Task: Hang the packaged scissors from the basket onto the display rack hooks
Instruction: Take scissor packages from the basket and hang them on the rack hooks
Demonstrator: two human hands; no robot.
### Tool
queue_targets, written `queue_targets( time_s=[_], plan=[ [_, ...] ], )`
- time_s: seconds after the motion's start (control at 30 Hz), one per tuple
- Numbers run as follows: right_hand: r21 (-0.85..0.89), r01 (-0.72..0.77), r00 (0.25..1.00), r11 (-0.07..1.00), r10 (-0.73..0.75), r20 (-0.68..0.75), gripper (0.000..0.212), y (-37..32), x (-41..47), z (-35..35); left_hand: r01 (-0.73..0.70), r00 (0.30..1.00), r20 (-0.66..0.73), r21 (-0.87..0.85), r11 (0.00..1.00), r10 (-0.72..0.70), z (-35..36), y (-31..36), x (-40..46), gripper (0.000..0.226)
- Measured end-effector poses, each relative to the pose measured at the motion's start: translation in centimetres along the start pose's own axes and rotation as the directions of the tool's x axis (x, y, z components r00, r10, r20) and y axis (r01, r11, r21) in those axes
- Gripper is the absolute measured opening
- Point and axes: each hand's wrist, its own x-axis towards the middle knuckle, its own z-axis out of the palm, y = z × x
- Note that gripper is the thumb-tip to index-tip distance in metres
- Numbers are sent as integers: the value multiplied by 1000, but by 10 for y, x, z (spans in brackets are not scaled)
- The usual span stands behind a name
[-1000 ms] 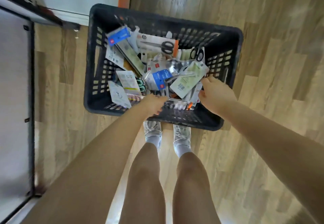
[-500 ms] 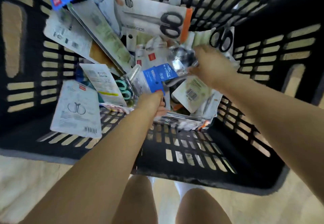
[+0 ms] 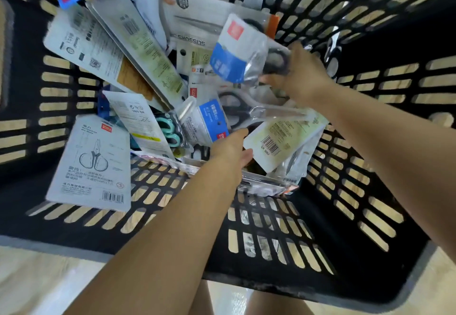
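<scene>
Basket contents and progress, near to far. Nearest: the slotted near wall of the black basket [image 3: 271,228], bare of packs, wood floor showing through the slots. Next: my left hand [image 3: 230,153], reaching into the heap, fingertips against the blue-labelled pack of black-handled scissors [image 3: 222,122]; whether the fingers close on it I cannot tell, as they are hidden behind the back of the hand. To its left: a white card printed with a scissors outline [image 3: 92,164], lying flat, and a pack of teal-handled scissors [image 3: 170,129] half buried. To its right: a pale green pack with a barcode [image 3: 283,139]. Further in: my right hand [image 3: 301,75], fingers curled round the handle end of a pack with a blue-and-white card [image 3: 234,53], lifted clear above the heap. Farthest: a long pack marked SCISSORS [image 3: 197,26] leaning on the far wall. The rack and its hooks are not in view. Judgement: one pack is in hand, none visibly hung, most stock left in the basket.
</scene>
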Motion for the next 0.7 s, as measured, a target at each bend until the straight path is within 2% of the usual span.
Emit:
queue_targets(
  time_s=[0.17,0.23,0.3,0.33,0.43,0.5,0.57,0.63,0.7],
  plan=[
    [232,1,998,973,13,-62,54,2,-6,-17,-29,1000,9,48,998,29,3,5,-6,54],
    [300,-5,998,954,24,-61,53,3,-7,-22,-36,999,28,58,998,34,13,10,-9,76],
    [336,-1,999,942,19,-49,53,4,-8,-24,-14,1000,24,78,997,12,25,9,3,111],
    [346,1,999,938,16,-47,53,4,-7,-25,-33,999,36,86,996,30,33,6,18,118],
    [330,-2,999,944,17,-45,54,6,-5,-23,-102,994,59,115,988,96,57,-3,52,121],
    [354,6,1000,935,5,-30,52,9,-2,-20,-89,996,15,169,981,88,65,10,27,114],
    [375,24,1000,927,-17,-22,50,12,-1,-16,-80,981,-151,251,965,121,65,17,16,89],
    [340,42,999,939,-31,-37,52,16,0,-12,-90,953,-258,250,964,156,58,21,13,64],
    [311,32,999,950,-18,-49,52,18,1,-9,-110,948,-277,175,978,156,52,21,16,52]
  ],
)
